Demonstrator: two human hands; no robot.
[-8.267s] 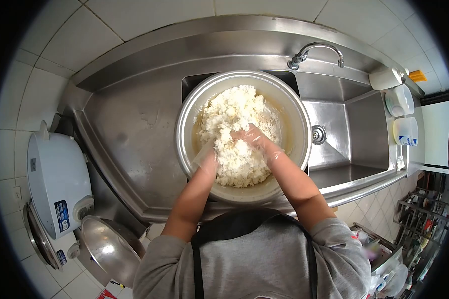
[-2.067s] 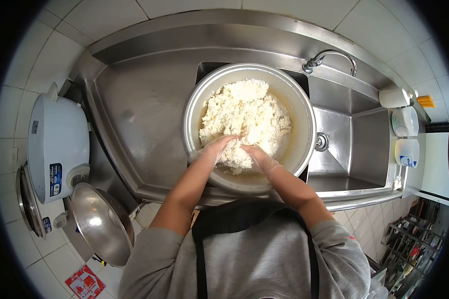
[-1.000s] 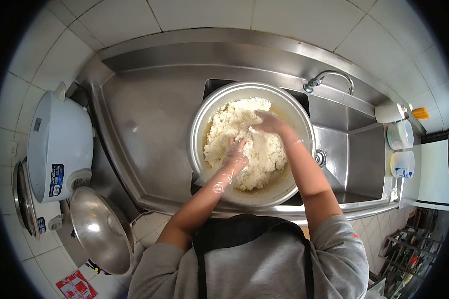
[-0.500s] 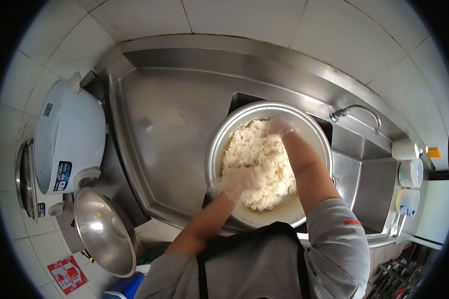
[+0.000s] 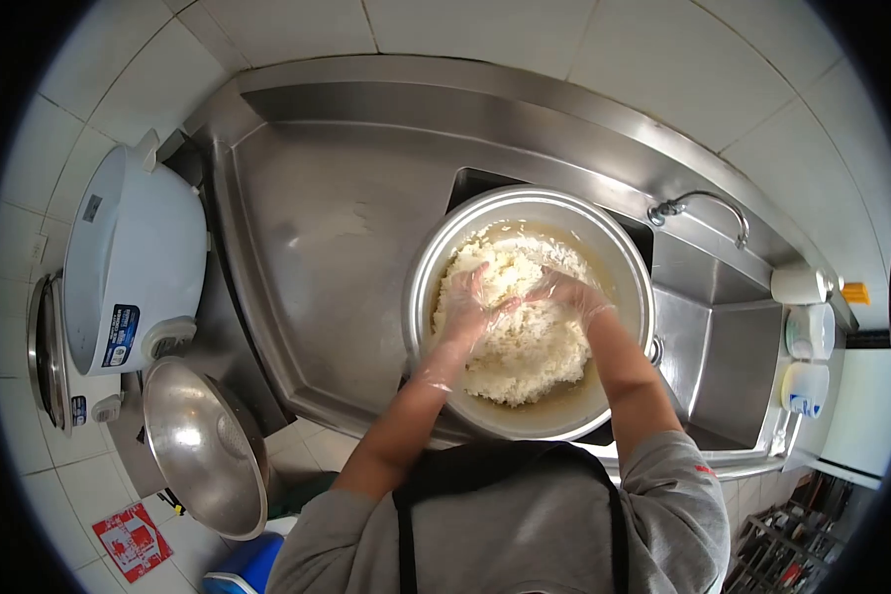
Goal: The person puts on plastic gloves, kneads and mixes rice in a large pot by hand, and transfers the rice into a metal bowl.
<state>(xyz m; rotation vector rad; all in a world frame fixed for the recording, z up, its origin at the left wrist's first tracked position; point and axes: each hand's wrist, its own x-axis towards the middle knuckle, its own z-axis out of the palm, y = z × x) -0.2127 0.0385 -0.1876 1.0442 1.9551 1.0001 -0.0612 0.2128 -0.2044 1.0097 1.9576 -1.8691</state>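
Observation:
A wide metal pot (image 5: 423, 259) holds a big clumped mound of white rice (image 5: 525, 371), with cloudy liquid and loose grains around its edge. Both my hands wear clear plastic gloves and are in the rice. My left hand (image 5: 465, 312) presses into the mound's left side, its fingers curled around some of it and pointing toward the far side. From the right, my right hand (image 5: 567, 294) reaches in with bent fingers closed around rice near the middle. The fingertips of both hands are partly hidden in the grains.
The pot stands over a sink basin, beside a steel drainboard (image 5: 317, 238). To its right are another basin (image 5: 728, 371), a faucet (image 5: 708, 203) and plastic containers (image 5: 807, 332). A large rice cooker (image 5: 134, 257) and a metal bowl (image 5: 203, 445) are at left.
My hands, blurred and farther apart before, have come closer together over the mound. The rice has been shifted, with more cloudy liquid showing at the far and right sides.

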